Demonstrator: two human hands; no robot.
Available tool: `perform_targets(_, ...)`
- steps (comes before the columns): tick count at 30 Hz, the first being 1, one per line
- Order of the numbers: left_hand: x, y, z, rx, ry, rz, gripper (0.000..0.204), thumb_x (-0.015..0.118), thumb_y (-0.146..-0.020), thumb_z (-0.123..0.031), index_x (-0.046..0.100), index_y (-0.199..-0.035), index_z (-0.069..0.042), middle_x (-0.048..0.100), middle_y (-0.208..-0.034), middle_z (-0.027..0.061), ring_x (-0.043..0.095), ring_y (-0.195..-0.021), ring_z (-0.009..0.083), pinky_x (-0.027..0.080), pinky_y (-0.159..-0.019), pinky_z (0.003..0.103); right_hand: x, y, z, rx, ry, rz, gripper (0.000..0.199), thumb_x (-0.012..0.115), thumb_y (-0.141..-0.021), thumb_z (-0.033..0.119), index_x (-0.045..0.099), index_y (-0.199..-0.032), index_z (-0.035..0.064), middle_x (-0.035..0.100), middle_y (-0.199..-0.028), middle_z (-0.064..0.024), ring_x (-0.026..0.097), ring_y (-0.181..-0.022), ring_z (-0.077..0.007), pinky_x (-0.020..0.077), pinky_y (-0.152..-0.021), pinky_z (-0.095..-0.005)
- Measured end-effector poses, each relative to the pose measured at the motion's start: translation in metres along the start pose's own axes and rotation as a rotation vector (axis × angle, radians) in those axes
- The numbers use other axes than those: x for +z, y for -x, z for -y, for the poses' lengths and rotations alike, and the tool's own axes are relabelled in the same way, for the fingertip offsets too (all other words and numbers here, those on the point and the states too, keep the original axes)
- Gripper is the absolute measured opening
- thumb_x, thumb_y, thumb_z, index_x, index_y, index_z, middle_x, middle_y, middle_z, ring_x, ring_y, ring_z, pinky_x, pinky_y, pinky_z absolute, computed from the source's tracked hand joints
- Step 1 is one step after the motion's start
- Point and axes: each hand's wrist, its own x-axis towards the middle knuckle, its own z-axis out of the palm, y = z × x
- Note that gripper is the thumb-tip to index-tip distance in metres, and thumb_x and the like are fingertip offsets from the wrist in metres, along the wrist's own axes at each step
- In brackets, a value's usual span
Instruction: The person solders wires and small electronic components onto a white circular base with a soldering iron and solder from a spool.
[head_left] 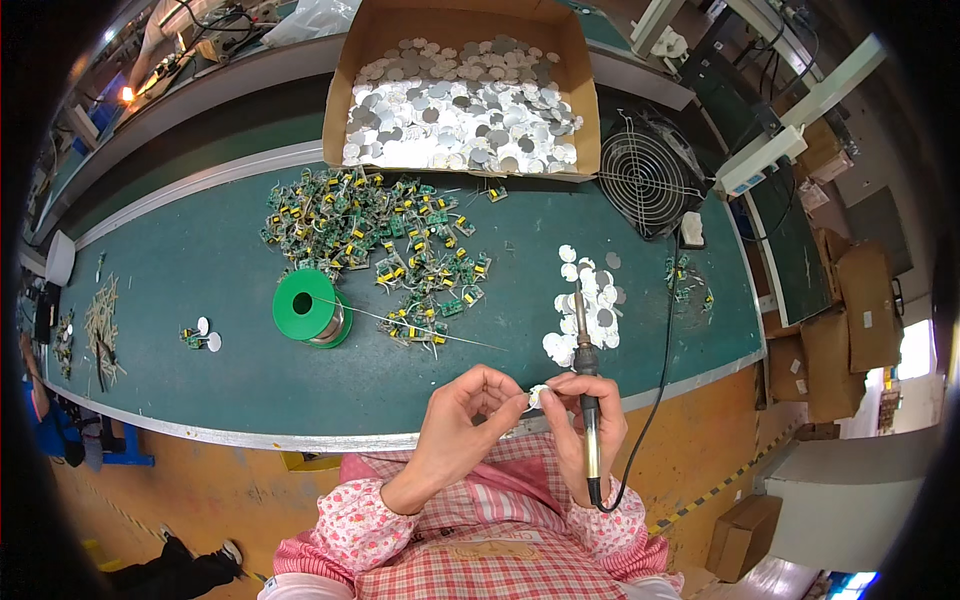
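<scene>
in the head view, the person's left hand (462, 410) is raised just in front of the chest, fingers curled in narrow, thumb and forefinger pinched on a small white disc (537, 395). the disc sits between the two hands, just over the near edge of the green worktable (200, 270). the right hand (588, 415) is touching the disc's other side with its fingertips while its fingers wrap closed around a soldering iron (587, 395); the iron stands nearly upright in the picture, tip pointing away from the person toward the table, and its black cable (660, 370) loops from the handle's lower end up across the table edge.

just beyond the iron's tip lies a loose pile of white discs (588, 305) on the table. to the left of it is a green spool of solder wire (312, 308), with a thin strand of wire running from it toward the hands. behind the spool is a scatter of small green circuit boards (385, 235) with yellow parts. at the far side an open cardboard box (350, 90) holds many silver and white discs. a black round fan (645, 172) sits to the right of the box. a few small boards and discs (200, 337) lie well apart on the left.
</scene>
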Motion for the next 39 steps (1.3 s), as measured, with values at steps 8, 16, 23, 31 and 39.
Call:
perform_targets(8, 0.000, -0.001, 0.000, 0.072, -0.148, -0.016, 0.012, 0.064, -0.086, -0.002, 0.057, -0.096, 0.001, 0.062, -0.086, 0.0018, 0.056, -0.077, 0.0053, 0.046, -0.069, 0.021, -0.003, 0.000, -0.001, -0.081, 0.108, 0.036, 0.019, 0.068, -0.079, -0.006, 0.057, -0.092, 0.0018, 0.063, -0.089, -0.0106, 0.062, -0.078, -0.0142, 0.0502, -0.067, -0.0254)
perform_targets(16, -0.002, -0.003, 0.002, -0.011, -0.030, 0.007, 0.012, 0.066, -0.085, -0.010, 0.066, -0.091, 0.001, 0.065, -0.080, -0.0003, 0.055, -0.067, 0.0032, 0.044, -0.060, 0.020, -0.011, -0.004, 0.000, -0.115, 0.136, 0.109, 0.021, 0.067, -0.078, -0.009, 0.056, -0.092, 0.0021, 0.063, -0.091, -0.0107, 0.060, -0.078, -0.0137, 0.0487, -0.067, -0.0252)
perform_targets(23, -0.003, -0.004, -0.004, -0.055, 0.012, -0.004, 0.011, 0.065, -0.086, -0.008, 0.066, -0.091, 0.001, 0.065, -0.080, 0.0000, 0.054, -0.067, 0.0021, 0.043, -0.059, 0.018, -0.015, -0.009, 0.005, -0.190, 0.280, 0.073, 0.020, 0.062, -0.086, 0.004, 0.059, -0.105, 0.0020, 0.062, -0.084, -0.0109, 0.061, -0.076, -0.0183, 0.0477, -0.066, -0.0280)
perform_targets(31, -0.012, -0.017, -0.008, -0.055, 0.139, -0.071, 0.012, 0.065, -0.085, -0.006, 0.065, -0.094, 0.002, 0.067, -0.086, 0.0052, 0.059, -0.073, 0.0073, 0.048, -0.066, 0.021, -0.025, 0.006, 0.032, -0.239, 0.285, -0.006, 0.024, 0.055, -0.088, 0.020, 0.053, -0.099, -0.0020, 0.055, -0.077, -0.0102, 0.056, -0.053, -0.0134, 0.0457, -0.050, -0.0235)
perform_targets(39, -0.013, -0.019, -0.012, -0.030, 0.159, -0.099, 0.014, 0.066, -0.085, -0.009, 0.066, -0.095, 0.001, 0.066, -0.079, 0.0013, 0.056, -0.069, 0.0041, 0.043, -0.061, 0.018, -0.028, 0.009, 0.031, -0.224, 0.202, 0.131, 0.021, 0.053, -0.088, 0.020, 0.051, -0.092, -0.0008, 0.056, -0.067, -0.0105, 0.054, -0.044, -0.0135, 0.0418, -0.043, -0.0220)
